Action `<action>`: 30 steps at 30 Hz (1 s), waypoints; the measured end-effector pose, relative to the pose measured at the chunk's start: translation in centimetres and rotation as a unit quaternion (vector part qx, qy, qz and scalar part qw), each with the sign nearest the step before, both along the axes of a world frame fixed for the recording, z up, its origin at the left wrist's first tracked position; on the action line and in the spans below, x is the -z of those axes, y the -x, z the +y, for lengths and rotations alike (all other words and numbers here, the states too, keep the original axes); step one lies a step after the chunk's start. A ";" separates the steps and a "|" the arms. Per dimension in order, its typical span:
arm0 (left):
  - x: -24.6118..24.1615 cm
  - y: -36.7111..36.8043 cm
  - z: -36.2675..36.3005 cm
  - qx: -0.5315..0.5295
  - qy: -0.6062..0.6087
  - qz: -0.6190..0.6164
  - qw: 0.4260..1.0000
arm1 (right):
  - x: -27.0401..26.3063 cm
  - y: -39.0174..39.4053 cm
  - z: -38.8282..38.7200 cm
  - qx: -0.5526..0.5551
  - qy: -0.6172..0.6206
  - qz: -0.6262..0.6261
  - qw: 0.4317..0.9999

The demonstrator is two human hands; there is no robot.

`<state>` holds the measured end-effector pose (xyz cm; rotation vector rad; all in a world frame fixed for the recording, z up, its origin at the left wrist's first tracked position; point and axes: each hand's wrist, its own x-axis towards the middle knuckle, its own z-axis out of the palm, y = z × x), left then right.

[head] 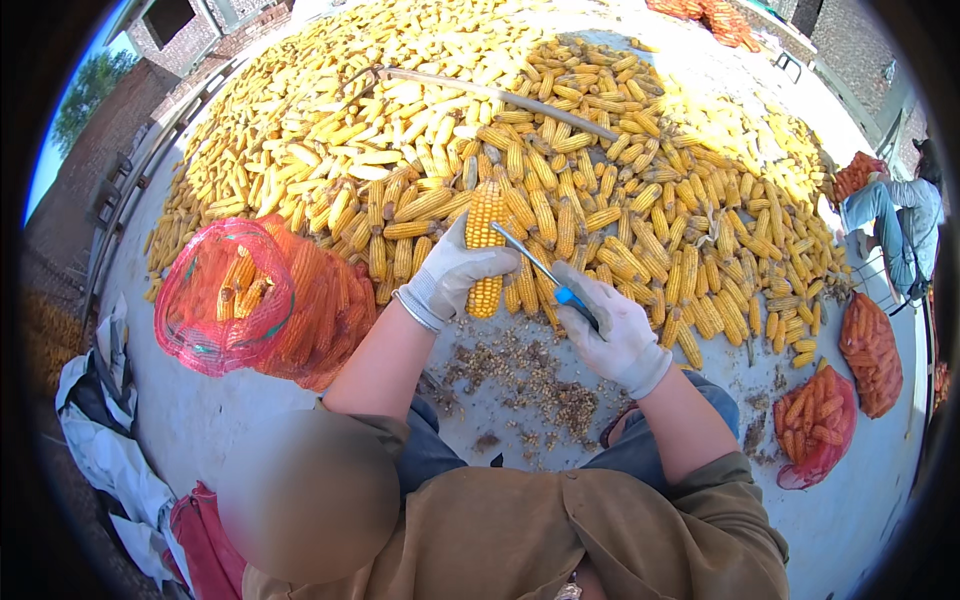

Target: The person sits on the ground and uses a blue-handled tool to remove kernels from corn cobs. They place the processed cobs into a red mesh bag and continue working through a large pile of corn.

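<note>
My left hand (469, 266), in a pale work glove, grips a yellow ear of corn (486, 214) upright in front of the pile. In my right hand (611, 322), gloved likewise, is a screwdriver (536, 259) with a blue and black handle; its metal shaft points up and left, and the tip is at the ear's right side. Whether the tip touches the kernels cannot be told. Behind both hands spreads a large heap of husked corn ears (675, 202). An orange-red mesh sack (322, 300) with ears inside lies left of my left hand, its mouth facing me.
A long-handled tool (510, 97) lies across the heap. Loose kernels and debris (555, 390) cover part of the concrete between my legs. Filled mesh sacks (870, 352) stand at the right, near a seated person (896, 217). White sheeting (112, 457) lies at the left.
</note>
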<state>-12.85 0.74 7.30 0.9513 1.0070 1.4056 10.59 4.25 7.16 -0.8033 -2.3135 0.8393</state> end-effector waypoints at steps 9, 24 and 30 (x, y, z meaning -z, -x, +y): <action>0.2 1.0 -0.1 -0.009 0.016 0.020 1.000 | -0.6 -0.7 0.1 0.014 -0.084 -0.078 0.993; 1.1 0.5 0.3 -0.054 0.068 0.090 0.992 | -1.7 -1.2 0.0 0.004 -0.170 -0.183 0.968; 2.9 0.5 0.3 -0.043 0.089 0.230 0.968 | -1.0 -1.7 -0.2 -0.013 -0.252 -0.269 0.929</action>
